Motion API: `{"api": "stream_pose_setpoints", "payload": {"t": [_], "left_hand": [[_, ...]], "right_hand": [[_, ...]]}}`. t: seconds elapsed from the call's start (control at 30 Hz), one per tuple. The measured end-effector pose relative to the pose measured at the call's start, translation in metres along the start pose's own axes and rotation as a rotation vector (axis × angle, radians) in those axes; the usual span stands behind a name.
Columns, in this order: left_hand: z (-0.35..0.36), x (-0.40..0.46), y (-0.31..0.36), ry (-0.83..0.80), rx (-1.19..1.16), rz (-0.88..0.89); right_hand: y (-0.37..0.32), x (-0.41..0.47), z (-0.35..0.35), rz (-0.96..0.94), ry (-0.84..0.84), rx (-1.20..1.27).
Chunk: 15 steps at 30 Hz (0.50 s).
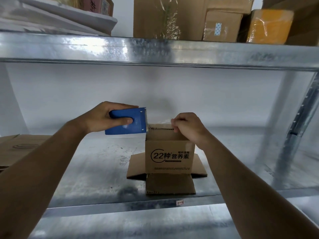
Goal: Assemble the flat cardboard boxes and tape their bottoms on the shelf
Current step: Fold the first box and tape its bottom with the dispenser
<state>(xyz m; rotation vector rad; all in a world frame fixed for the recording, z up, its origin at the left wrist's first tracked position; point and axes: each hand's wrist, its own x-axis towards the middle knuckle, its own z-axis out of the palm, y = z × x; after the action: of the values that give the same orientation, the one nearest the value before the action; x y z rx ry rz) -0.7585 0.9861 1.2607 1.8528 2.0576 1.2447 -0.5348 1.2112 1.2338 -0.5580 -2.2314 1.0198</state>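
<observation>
A small brown cardboard box (170,156) with black print stands upside down on the metal shelf (96,171), its lower flaps splayed out flat. My left hand (105,116) grips a blue tape dispenser (128,123) just left of the box's top. A strip of clear tape (160,121) runs from the dispenser's toothed edge across the closed top flaps. My right hand (187,126) pinches the tape's free end at the box's top right edge.
Flat brown cardboard (19,149) lies at the shelf's left end. The shelf above carries several cardboard boxes (169,18), a yellow wrapped parcel (270,26) and white sheets (57,16). A steel upright (300,118) stands at the right. A small label (180,202) marks the shelf's front edge.
</observation>
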Motion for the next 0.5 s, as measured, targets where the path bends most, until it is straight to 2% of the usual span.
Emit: {"api": "stream_pose_setpoints", "payload": {"t": [0.1, 0.2, 0.5], "left_hand": [[0.001, -0.001, -0.001, 0.056, -0.064, -0.027], [0.004, 0.002, 0.001, 0.059, -0.102, -0.065], [0.012, 0.018, 0.016, 0.079, -0.031, -0.104]], "right_hand": [[-0.011, -0.003, -0.014, 0.045, -0.143, 0.039], [-0.01, -0.002, -0.02, 0.054, -0.183, 0.028], [-0.005, -0.003, -0.014, 0.023, -0.05, 0.034]]}}
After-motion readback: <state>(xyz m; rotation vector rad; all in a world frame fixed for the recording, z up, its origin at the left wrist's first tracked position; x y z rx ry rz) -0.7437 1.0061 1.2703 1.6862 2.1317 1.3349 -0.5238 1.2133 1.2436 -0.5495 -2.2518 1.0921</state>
